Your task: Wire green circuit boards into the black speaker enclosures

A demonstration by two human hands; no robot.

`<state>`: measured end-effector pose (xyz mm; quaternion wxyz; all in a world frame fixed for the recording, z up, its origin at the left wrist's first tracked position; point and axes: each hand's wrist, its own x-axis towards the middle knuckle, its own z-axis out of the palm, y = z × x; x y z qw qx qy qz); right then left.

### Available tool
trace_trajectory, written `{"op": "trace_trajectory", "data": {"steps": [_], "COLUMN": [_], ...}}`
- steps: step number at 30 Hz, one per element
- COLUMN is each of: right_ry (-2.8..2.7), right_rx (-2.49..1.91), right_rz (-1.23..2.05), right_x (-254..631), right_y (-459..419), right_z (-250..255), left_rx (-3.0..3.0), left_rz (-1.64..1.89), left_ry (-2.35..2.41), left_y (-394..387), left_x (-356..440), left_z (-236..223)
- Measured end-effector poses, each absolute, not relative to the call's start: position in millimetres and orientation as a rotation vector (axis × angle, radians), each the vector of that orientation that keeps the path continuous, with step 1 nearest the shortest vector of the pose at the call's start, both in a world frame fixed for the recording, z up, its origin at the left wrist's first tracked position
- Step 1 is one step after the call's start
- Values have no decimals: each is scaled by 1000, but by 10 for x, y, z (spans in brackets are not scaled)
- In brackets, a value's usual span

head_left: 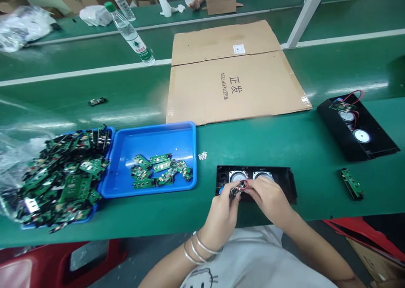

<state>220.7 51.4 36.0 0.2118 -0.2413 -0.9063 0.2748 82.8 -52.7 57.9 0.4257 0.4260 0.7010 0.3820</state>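
Two black casings (287, 186) lie on the bench (177, 220), each showing two speakers (238, 176). Over the nearer one, the left hand (223, 212) pinches one circuit board (236, 191); we cannot tell whether the right hand (268, 197) grips its red wire (244, 184). We note two blue trays (152, 142) left, one flattened carton (202, 90) beyond. Hands mask part of the nearer casing; heaped boards (71, 187) defy our count.

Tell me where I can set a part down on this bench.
Bare green bench shows between the flattened carton and the speaker housing under the left hand and right hand, and between that housing and the loose circuit board at right. Crowded at left: heaped circuit boards and the blue tray; small white pieces lie just right of that tray.
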Motion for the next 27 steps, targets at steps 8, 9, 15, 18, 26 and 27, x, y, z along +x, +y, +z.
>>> {"op": "trace_trajectory", "data": {"steps": [8, 9, 15, 18, 26, 27], "right_ry": [-2605, -2599, -2575, -2628, -2592, -2602], "right_rx": [-530, -534, -518, -560, -1082, -1089], "right_rz": [985, 982, 953, 1090, 1111, 1107], "right_x": [2213, 2205, 2170, 2200, 2196, 2182], "right_y": [667, 660, 604, 643, 697, 686], "right_z": [469, 470, 418, 442, 446, 424], "left_rx": [1145, 1141, 1246, 1360, 1112, 1084], "left_rz": [886, 900, 890, 787, 852, 862], "left_ry": [1664, 1654, 1663, 1724, 1851, 1838], "left_y": [-559, -560, -572, -576, -576, -578], "left_x": [737, 731, 719, 732, 731, 723], "left_z": [585, 580, 588, 627, 671, 671]}}
